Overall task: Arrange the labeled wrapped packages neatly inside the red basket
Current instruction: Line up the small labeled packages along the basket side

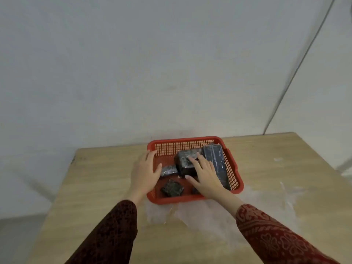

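Packages (185,161) dark, plastic-wrapped, labels blurred | red basket (233,169) | both hands' grip spread

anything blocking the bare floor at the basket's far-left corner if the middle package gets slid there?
Nothing visible. The right hand rests on the middle package; the floor of the red basket toward the far-left corner looks bare. The small package by the left hand lies nearer, beside that path.

My wooden tabletop (106,187) carries the red basket (236,180), set near its far edge. A crumpled sheet of clear plastic wrap (209,216) lies under and in front of the basket, spreading to its right.
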The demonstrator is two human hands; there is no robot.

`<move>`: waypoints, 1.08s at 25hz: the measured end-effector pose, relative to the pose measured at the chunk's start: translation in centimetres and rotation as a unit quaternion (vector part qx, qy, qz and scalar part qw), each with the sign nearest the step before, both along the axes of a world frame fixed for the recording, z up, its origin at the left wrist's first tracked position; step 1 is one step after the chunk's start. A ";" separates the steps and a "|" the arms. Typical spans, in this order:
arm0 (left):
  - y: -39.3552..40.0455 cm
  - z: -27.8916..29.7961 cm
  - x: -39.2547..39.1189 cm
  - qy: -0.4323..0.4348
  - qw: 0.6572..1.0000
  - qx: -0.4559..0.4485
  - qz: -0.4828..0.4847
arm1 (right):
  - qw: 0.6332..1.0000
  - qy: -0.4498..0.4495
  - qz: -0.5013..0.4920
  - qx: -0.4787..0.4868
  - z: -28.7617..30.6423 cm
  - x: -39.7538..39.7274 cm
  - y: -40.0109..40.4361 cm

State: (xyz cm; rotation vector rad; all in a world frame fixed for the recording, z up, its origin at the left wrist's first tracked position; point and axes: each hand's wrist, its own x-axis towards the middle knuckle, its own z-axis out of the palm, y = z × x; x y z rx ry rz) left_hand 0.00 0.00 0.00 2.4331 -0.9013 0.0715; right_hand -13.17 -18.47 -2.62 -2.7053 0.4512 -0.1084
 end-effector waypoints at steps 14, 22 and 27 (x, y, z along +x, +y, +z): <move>-0.9 -6.0 0.2 0.157 0.978 -0.103 0.092 | 0.983 0.004 0.106 -0.147 -3.9 -2.3 1.2; -1.7 -7.8 1.3 0.209 0.956 -0.188 0.080 | 0.986 0.134 0.086 0.042 -3.2 0.1 0.2; -1.8 -8.0 1.4 0.201 0.956 -0.198 0.080 | 0.982 0.043 0.180 -0.026 -3.6 7.8 1.6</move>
